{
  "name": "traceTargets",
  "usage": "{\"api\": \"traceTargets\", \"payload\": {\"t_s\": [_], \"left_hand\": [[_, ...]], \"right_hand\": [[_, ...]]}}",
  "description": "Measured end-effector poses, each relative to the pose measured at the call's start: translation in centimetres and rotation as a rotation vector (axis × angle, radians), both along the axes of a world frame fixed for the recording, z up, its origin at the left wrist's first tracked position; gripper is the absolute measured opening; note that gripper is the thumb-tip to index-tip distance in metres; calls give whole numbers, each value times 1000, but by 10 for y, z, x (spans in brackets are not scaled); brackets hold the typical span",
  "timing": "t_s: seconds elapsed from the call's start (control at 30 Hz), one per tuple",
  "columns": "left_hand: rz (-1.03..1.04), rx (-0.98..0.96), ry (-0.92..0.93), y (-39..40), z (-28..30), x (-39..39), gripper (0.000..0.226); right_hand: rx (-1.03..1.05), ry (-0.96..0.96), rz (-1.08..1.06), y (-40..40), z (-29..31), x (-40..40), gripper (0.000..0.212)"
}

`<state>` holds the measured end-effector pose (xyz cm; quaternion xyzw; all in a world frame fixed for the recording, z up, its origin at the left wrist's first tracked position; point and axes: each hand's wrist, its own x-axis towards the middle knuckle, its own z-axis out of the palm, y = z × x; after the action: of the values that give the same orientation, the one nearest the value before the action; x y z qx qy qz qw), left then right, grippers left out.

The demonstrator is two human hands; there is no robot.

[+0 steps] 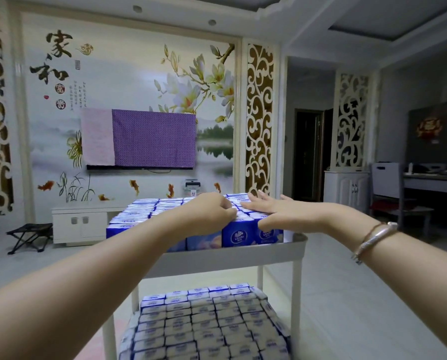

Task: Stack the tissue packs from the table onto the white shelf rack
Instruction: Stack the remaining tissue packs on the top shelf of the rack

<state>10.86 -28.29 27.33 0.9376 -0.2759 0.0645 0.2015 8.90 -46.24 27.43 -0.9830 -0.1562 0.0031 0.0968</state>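
Tissue packs are filling the shelf rack on both tiers, the left hand curling onto one atop it, the right hand pressing flat, gripping nothing.

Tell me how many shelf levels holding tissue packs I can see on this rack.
2. The top tier holds packs under the left hand and right hand; the lower tier's packs fill it below. Anything lower is out of view.
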Motion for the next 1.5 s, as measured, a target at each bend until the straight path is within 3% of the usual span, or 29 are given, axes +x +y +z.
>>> {"api": "traceTargets", "payload": {"t_s": [0.13, 0.33, 0.63, 0.8, 0.97, 1.33, 1.5], "left_hand": [[26, -164, -144, 10, 4, -7, 23], [80, -335, -236, 79, 11, -19, 29], [448, -508, -264, 307, -43, -27, 25], [756, -497, -165, 451, -120, -44, 25], [948, -477, -64, 538, -180, -50, 23], [950, -671, 45, 575, -274, 29, 26], [966, -615, 27, 588, -291, 45, 23]], "right_hand": [[41, 19, -17, 5, 3, -7, 82], [268, -140, 29, 48, 18, -25, 60], [14, -370, 342, 275, 8, -7, 49], [26, -312, 452, 413, -52, 19, 45], [-45, -185, 484, 501, -143, 56, 47], [29, -19, 426, 586, -253, 146, 45], [136, -52, 426, 627, -275, 184, 51]]}}
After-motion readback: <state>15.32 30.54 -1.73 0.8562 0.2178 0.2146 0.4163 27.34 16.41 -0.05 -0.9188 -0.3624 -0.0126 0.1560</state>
